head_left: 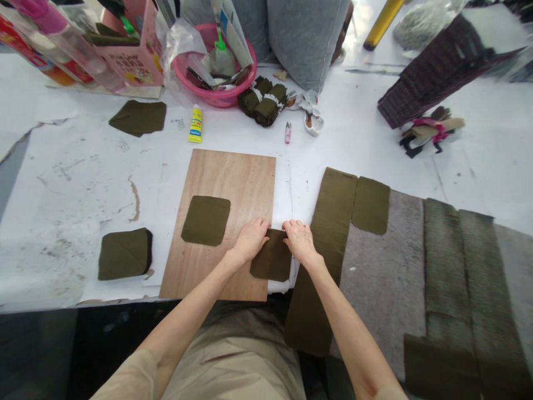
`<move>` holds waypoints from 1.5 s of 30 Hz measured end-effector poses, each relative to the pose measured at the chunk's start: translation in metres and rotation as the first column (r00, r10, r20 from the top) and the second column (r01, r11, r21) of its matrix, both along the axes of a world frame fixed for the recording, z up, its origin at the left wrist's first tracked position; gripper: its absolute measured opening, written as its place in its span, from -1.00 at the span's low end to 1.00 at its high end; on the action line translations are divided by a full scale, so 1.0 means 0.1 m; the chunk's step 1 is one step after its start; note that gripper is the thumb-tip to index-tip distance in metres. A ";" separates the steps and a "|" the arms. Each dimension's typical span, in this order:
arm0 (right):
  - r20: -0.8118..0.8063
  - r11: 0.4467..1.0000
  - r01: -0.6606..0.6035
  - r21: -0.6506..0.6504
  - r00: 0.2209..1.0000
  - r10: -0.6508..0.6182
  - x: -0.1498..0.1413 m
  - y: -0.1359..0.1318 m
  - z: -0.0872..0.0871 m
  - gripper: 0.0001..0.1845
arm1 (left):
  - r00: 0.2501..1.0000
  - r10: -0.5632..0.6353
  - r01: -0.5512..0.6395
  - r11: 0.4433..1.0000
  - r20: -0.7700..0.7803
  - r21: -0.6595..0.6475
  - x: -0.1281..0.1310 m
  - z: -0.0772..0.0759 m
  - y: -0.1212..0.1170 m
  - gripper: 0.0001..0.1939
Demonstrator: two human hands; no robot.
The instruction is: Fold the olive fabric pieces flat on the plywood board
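Observation:
A squarish olive-green fabric piece (272,258) lies over the right edge of a wooden board (250,172). At its upper left corner, my left hand (252,239) grips the fabric between thumb and fingers. My right hand (300,240) pinches the upper right corner, just off the board. Another olive fabric square (206,220) lies flat on the board, left of my left hand. Farther left is a stack of olive fabric pieces (125,254). To the right of my right hand, a large olive and grey fabric panel (383,278) is spread out and overhangs the table's front edge.
Behind the board are a yellow tube (195,125), small pink thread snips (288,133) and rolled olive bundles (264,101). A pink basin (214,100) and a pink box (133,64) hold tools. A tied fabric bundle (433,130) lies at the back right.

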State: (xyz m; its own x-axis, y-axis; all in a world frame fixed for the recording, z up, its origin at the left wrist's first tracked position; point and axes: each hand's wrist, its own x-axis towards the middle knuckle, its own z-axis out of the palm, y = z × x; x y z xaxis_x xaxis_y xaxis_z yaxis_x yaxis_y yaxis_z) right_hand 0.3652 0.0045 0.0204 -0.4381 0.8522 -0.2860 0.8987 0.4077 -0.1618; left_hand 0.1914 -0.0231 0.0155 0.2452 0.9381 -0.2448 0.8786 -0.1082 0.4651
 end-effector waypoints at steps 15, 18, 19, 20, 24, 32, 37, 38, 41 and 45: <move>-0.244 0.971 0.063 -0.229 0.962 -0.120 -0.15 -0.17 0.02 -0.65 | 0.987 0.136 -0.101 0.937 0.082 -0.335 -0.54 0.15 -0.09 -0.92; -0.282 0.982 0.111 -0.154 0.948 -0.151 -0.28 -0.26 -0.01 -0.67 | 0.985 0.159 -0.133 0.947 0.070 -0.292 -0.74 0.10 -0.18 -0.90; -0.304 0.985 0.115 -0.128 0.941 -0.149 -0.32 -0.27 -0.02 -0.69 | 0.984 0.157 -0.127 0.952 0.086 -0.279 -0.78 0.09 -0.19 -0.88; -0.329 0.987 0.114 -0.111 0.933 -0.145 -0.35 -0.27 -0.03 -0.72 | 0.983 0.152 -0.120 0.957 0.107 -0.264 -0.80 0.07 -0.21 -0.86; -0.383 0.993 0.085 -0.086 0.917 -0.112 -0.46 -0.24 -0.11 -0.80 | 0.978 0.165 -0.140 0.973 0.126 -0.186 -0.78 0.03 -0.25 -0.79; -0.311 0.995 0.059 -0.084 0.947 -0.083 -0.56 -0.13 -0.15 -0.81 | 0.992 0.128 -0.128 0.991 -0.001 -0.048 -0.71 0.05 -0.33 -0.77; -0.258 0.993 -0.006 -0.120 0.966 -0.025 -0.60 -0.07 -0.09 -0.85 | 0.988 0.099 -0.092 0.993 -0.115 0.070 -0.68 0.09 -0.35 -0.75; -0.259 0.994 -0.021 -0.110 0.966 -0.009 -0.60 -0.07 -0.09 -0.85 | 0.988 0.098 -0.089 0.993 -0.121 0.084 -0.68 0.09 -0.35 -0.75; -0.282 0.997 -0.036 -0.064 0.959 0.016 -0.59 -0.08 -0.09 -0.83 | 0.990 0.083 -0.071 0.992 -0.111 0.107 -0.68 0.08 -0.36 -0.75; -0.297 0.999 -0.042 -0.022 0.954 0.033 -0.59 -0.11 -0.07 -0.78 | 0.993 0.072 -0.062 0.992 -0.094 0.108 -0.69 0.06 -0.37 -0.76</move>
State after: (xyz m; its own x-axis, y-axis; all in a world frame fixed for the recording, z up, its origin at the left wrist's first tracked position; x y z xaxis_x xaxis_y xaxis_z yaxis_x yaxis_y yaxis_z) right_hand 0.3065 -0.0060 0.0131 -0.5383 0.8272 -0.1612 0.7925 0.4318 -0.4306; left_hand 0.1224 -0.0597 0.0219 0.1606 0.9732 -0.1643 0.9260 -0.0909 0.3663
